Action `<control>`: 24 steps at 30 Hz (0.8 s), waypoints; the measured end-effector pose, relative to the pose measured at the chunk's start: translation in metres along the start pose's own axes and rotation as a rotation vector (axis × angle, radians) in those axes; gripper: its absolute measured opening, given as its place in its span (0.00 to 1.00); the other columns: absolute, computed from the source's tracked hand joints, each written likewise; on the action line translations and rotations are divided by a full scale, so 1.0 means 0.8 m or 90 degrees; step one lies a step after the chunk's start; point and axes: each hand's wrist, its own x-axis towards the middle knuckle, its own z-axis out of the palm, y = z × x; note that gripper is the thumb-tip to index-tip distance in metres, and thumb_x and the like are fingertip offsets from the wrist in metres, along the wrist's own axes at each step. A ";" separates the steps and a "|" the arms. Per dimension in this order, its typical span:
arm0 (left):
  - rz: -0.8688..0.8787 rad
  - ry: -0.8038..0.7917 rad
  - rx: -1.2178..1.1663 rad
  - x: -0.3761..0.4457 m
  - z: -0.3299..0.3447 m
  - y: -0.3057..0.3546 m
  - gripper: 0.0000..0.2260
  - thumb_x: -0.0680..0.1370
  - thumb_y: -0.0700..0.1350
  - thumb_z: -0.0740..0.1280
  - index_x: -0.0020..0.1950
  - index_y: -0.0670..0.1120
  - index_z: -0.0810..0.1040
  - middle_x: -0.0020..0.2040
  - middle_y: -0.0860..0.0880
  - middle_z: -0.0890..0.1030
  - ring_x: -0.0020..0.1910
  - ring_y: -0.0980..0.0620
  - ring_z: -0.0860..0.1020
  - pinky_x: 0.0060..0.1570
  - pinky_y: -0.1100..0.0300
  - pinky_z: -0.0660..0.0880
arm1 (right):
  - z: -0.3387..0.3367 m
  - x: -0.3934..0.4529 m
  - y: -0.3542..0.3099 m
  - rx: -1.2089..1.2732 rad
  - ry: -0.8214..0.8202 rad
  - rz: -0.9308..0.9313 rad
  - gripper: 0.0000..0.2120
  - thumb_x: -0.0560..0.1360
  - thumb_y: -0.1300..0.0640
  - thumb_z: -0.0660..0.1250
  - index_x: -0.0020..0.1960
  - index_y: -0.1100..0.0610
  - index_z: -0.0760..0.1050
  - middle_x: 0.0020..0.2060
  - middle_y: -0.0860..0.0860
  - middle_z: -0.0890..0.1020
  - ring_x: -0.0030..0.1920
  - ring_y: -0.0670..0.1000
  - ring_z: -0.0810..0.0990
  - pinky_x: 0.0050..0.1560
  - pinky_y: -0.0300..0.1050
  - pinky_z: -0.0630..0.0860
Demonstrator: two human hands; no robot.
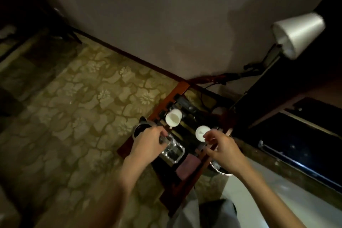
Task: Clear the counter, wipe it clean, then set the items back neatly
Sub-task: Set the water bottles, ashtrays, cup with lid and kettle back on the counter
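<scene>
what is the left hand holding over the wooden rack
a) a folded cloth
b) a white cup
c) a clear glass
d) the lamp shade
c) the left hand has its fingers curled round the rim of a clear glass, while the two white cups lie apart from it on the wooden rack.

The head camera looks steeply down, close above both hands and a small wooden stand.
</scene>
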 end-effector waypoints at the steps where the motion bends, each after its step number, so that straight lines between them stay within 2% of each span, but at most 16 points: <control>1: -0.008 -0.017 0.002 0.006 0.010 -0.011 0.11 0.74 0.47 0.71 0.55 0.50 0.78 0.52 0.53 0.81 0.50 0.53 0.79 0.51 0.54 0.78 | 0.017 0.007 0.001 0.007 -0.012 0.015 0.12 0.74 0.57 0.71 0.56 0.53 0.73 0.49 0.45 0.77 0.46 0.44 0.77 0.41 0.31 0.71; 3: -0.024 -0.044 -0.002 0.016 0.029 -0.029 0.11 0.75 0.47 0.71 0.56 0.51 0.78 0.53 0.54 0.81 0.52 0.54 0.80 0.52 0.55 0.78 | 0.046 0.024 0.004 0.017 -0.036 0.033 0.13 0.74 0.57 0.71 0.56 0.54 0.74 0.48 0.45 0.77 0.46 0.45 0.76 0.40 0.30 0.69; 10: -0.124 -0.080 -0.066 0.049 0.116 -0.092 0.09 0.74 0.47 0.71 0.53 0.51 0.79 0.50 0.54 0.83 0.50 0.54 0.80 0.50 0.54 0.79 | 0.131 0.101 0.039 0.043 -0.110 0.081 0.15 0.73 0.59 0.71 0.58 0.57 0.74 0.52 0.49 0.80 0.52 0.48 0.79 0.54 0.40 0.74; 13: -0.168 -0.069 -0.089 0.067 0.165 -0.124 0.08 0.74 0.46 0.71 0.53 0.49 0.80 0.49 0.53 0.83 0.47 0.55 0.81 0.48 0.55 0.79 | 0.174 0.138 0.064 0.051 -0.115 0.101 0.15 0.73 0.59 0.72 0.59 0.58 0.75 0.51 0.51 0.81 0.50 0.48 0.79 0.53 0.40 0.75; 20: -0.281 -0.081 -0.109 0.106 0.248 -0.158 0.12 0.77 0.52 0.67 0.56 0.46 0.79 0.46 0.49 0.83 0.45 0.50 0.82 0.45 0.53 0.80 | 0.258 0.212 0.123 0.042 -0.151 0.115 0.19 0.72 0.54 0.73 0.60 0.58 0.75 0.51 0.53 0.82 0.49 0.53 0.81 0.55 0.52 0.78; 24: -0.333 -0.110 -0.175 0.131 0.281 -0.156 0.15 0.79 0.55 0.63 0.58 0.45 0.74 0.46 0.48 0.82 0.45 0.48 0.81 0.41 0.56 0.76 | 0.292 0.248 0.148 0.012 -0.155 0.123 0.20 0.73 0.52 0.72 0.62 0.59 0.75 0.52 0.53 0.82 0.51 0.54 0.81 0.54 0.49 0.77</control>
